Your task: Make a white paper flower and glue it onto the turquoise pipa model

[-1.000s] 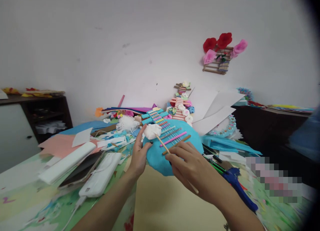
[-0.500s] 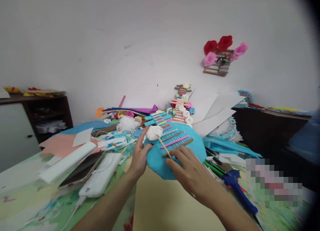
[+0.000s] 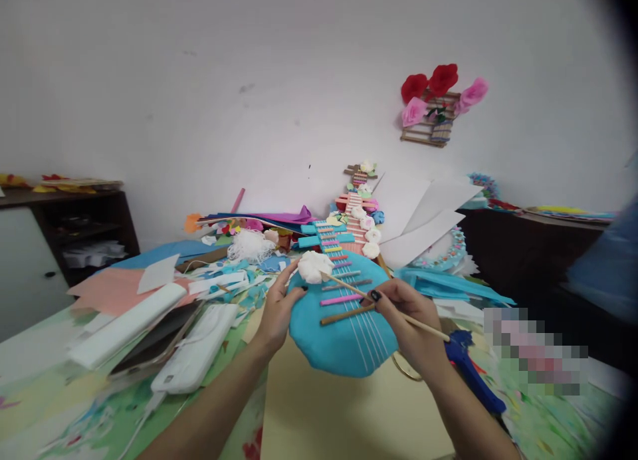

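Observation:
My left hand (image 3: pixel 276 310) grips the left edge of a blue paper craft guitar (image 3: pixel 331 347), its thumb on the front. Coloured rods and white strings run across the guitar's face. By my left fingertips, a ruffled white paper flower (image 3: pixel 313 266) sits at the upper left of the round body. Between thumb and fingers, my right hand (image 3: pixel 409 314) pinches a thin wooden stick (image 3: pixel 349 288). That stick slants across the strings, and its tip touches the flower. Whether the flower is fixed to the guitar I cannot tell.
A cream board (image 3: pixel 349 413) lies below the guitar. To the right is a blue glue gun (image 3: pixel 473 373). On the left are a phone (image 3: pixel 154 344), a white power bank (image 3: pixel 197 347) and paper scraps (image 3: pixel 224 280). A decorated pink craft (image 3: pixel 355 211) stands behind.
The guitar has turned a little, its neck now pointing more straight away from me. My right hand has swung right and lower, its grip turned over, so the stick lies flatter and shows longer.

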{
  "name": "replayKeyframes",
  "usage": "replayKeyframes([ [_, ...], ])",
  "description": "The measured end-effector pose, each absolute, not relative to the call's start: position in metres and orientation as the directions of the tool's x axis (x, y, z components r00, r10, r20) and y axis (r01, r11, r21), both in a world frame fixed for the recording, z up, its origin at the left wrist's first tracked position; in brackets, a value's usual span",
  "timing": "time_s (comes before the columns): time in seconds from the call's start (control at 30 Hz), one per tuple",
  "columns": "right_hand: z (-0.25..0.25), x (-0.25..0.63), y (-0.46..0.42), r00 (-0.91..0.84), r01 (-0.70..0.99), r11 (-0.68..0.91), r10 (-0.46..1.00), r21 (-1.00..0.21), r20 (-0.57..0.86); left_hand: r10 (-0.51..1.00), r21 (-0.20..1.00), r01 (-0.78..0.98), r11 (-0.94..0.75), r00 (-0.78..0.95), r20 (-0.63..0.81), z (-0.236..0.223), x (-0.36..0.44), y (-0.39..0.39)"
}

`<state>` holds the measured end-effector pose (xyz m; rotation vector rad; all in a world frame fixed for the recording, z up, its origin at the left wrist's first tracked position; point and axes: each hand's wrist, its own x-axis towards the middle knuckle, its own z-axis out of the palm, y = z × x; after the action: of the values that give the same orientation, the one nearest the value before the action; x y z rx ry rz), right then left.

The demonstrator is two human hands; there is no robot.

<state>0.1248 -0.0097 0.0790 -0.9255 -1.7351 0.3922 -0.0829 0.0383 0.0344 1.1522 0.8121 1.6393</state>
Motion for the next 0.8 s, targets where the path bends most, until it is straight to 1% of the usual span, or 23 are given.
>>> replayKeyframes([
  [0.1,0.077,0.119,-0.015,-0.106,0.418,0.646,0.733,-0.639,0.672,0.945,0.897,-0.302,-0.323,-0.158,0.287,0.033,-0.083,0.04],
  [0.17,0.076,0.117,-0.015,-0.081,0.363,0.625,0.76,-0.691,0.645,0.954,0.897,-0.328,-0.296,-0.149,0.261,0.033,-0.084,0.04],
  [0.27,0.072,0.118,-0.01,-0.014,0.157,0.529,0.846,-0.834,0.533,0.969,0.89,-0.381,-0.249,-0.104,0.226,0.035,-0.084,0.038],
  [0.33,0.07,0.121,-0.005,0.016,-0.008,0.449,0.893,-0.893,0.449,0.97,0.881,-0.407,-0.241,-0.082,0.228,0.035,-0.084,0.037],
  [0.43,0.067,0.124,0.0,0.009,-0.222,0.367,0.927,-0.903,0.374,0.961,0.864,-0.426,-0.268,-0.054,0.271,0.034,-0.084,0.038],
  [0.5,0.067,0.124,0.001,-0.008,-0.31,0.332,0.936,-0.891,0.352,0.953,0.859,-0.421,-0.291,-0.05,0.298,0.033,-0.083,0.038],
  [0.57,0.068,0.123,0.0,-0.013,-0.345,0.316,0.94,-0.884,0.341,0.951,0.861,-0.41,-0.299,-0.051,0.306,0.033,-0.082,0.039],
  [0.67,0.068,0.122,-0.001,-0.012,-0.34,0.324,0.937,-0.883,0.349,0.955,0.869,-0.402,-0.288,-0.047,0.294,0.034,-0.082,0.039],
  [0.8,0.067,0.123,-0.001,-0.036,-0.247,0.365,0.922,-0.898,0.385,0.964,0.883,-0.391,-0.259,-0.049,0.261,0.034,-0.082,0.038],
])
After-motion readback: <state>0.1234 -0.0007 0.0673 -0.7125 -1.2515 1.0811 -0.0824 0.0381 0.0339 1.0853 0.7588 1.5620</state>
